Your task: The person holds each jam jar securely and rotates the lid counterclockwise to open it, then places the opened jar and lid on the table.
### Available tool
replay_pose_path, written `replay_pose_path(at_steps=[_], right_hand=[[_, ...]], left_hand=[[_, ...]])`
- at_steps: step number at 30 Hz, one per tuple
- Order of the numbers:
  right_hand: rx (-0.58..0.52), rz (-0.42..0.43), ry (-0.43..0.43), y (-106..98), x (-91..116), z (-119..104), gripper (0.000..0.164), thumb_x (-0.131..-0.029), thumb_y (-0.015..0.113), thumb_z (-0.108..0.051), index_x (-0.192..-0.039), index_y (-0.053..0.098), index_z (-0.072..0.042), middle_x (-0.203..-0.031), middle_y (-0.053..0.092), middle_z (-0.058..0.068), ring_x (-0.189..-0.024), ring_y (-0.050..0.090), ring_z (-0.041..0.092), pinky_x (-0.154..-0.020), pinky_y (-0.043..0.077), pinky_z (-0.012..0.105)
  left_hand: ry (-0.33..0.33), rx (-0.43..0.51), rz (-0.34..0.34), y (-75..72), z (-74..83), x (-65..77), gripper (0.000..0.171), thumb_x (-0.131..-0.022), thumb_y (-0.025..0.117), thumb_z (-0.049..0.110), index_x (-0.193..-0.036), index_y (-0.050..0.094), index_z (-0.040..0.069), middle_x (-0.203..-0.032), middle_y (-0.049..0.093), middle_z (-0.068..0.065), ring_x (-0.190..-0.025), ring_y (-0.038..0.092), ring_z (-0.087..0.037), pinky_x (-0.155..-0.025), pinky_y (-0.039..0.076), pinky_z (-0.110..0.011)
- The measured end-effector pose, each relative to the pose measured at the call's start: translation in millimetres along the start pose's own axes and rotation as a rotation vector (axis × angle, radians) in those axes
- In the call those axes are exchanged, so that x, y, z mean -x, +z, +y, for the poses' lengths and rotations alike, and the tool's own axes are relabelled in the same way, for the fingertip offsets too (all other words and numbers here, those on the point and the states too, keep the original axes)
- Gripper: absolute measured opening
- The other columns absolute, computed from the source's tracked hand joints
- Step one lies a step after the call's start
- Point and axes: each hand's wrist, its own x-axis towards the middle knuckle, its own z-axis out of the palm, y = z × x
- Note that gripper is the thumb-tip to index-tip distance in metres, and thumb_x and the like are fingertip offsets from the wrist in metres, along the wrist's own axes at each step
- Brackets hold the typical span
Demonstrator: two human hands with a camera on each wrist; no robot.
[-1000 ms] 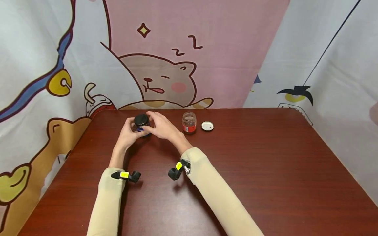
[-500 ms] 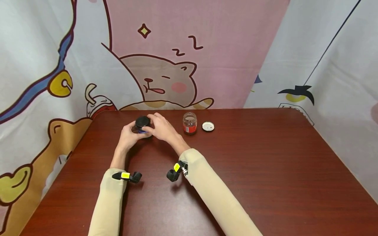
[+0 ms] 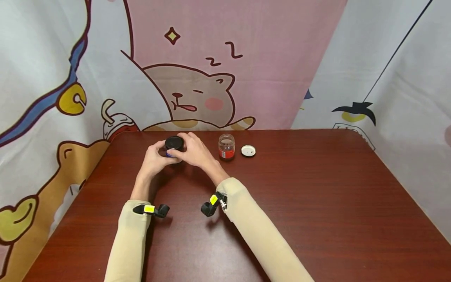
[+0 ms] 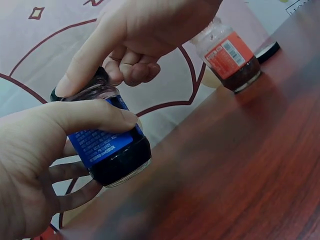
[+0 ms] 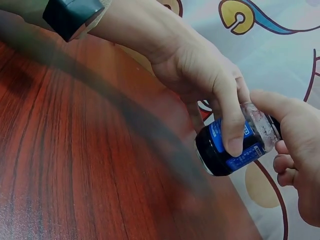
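A glass jar [image 4: 117, 150] with a blue label and dark contents is between my hands, towards the far left of the table. My left hand [image 3: 152, 161] grips its body, thumb across the label and fingers round the other side. Up at the top, my right hand [image 3: 196, 152] holds the black lid [image 3: 174, 143] between thumb and fingers. The lid sits on the jar's mouth, and the right wrist view shows the clear glass neck below it. How tightly the lid sits cannot be told.
Right of my hands stands an uncovered glass jar [image 3: 226, 149] with a red label and some dark contents. Beside it a lid [image 3: 248, 151] lies with its white inside up. A printed cloth [image 3: 275, 70] hangs behind the brown table [image 3: 317, 203].
The blue-labelled jar and both hands have shifted slightly to the right. My left hand keeps its grip on the body and my right hand stays at the lid.
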Motion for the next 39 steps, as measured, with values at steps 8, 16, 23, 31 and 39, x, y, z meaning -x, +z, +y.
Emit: replay_pose_path(at_steps=[8,16,23,31,39], right_hand=[[-0.059,0.099,-0.031,-6.7,4.4,-0.5,0.059,-0.084,0.077,-0.054,-0.126,0.064,-0.014,-0.096,0.058,-0.001,-0.086,0.053,0.012,-0.075,0.043,0.027],[-0.113,0.190,-0.078,-18.5,10.3,-5.2,0.054,-0.082,0.081,-0.048,-0.120,0.067,-0.013,-0.083,0.053,-0.001,-0.076,0.049,0.011,-0.066,0.039,0.025],[-0.135,0.222,-0.109,-34.5,17.8,-13.2,0.051,-0.083,0.082,-0.045,-0.121,0.068,-0.015,-0.083,0.052,-0.001,-0.075,0.047,0.011,-0.067,0.037,0.027],[-0.158,0.301,-0.175,-52.7,31.2,-17.0,0.047,-0.079,0.085,-0.041,-0.113,0.069,-0.012,-0.078,0.050,-0.002,-0.071,0.045,0.011,-0.064,0.035,0.027],[-0.145,0.354,-0.228,-66.1,43.2,-14.0,0.044,-0.078,0.086,-0.039,-0.108,0.069,-0.012,-0.076,0.051,-0.002,-0.069,0.044,0.011,-0.064,0.036,0.028]], left_hand=[[0.040,0.017,-0.054,-3.4,11.7,-0.3,0.054,-0.074,0.085,-0.005,-0.124,0.064,-0.009,-0.106,0.062,-0.014,-0.087,0.066,-0.023,-0.078,0.054,-0.024],[0.137,0.036,-0.086,-5.9,27.2,0.1,0.050,-0.072,0.086,-0.007,-0.119,0.067,-0.008,-0.101,0.062,-0.012,-0.081,0.065,-0.018,-0.074,0.055,-0.028],[0.190,0.026,-0.103,-6.3,45.2,2.1,0.045,-0.073,0.085,-0.007,-0.114,0.068,-0.009,-0.100,0.064,-0.013,-0.084,0.063,-0.016,-0.074,0.054,-0.024],[0.230,0.017,-0.117,-0.5,68.1,7.4,0.043,-0.073,0.086,-0.004,-0.112,0.069,-0.007,-0.096,0.063,-0.010,-0.092,0.060,-0.014,-0.085,0.050,-0.025],[0.259,0.033,-0.142,10.4,78.2,8.1,0.042,-0.072,0.086,-0.005,-0.111,0.070,-0.006,-0.092,0.063,-0.006,-0.089,0.059,-0.014,-0.083,0.050,-0.029]])
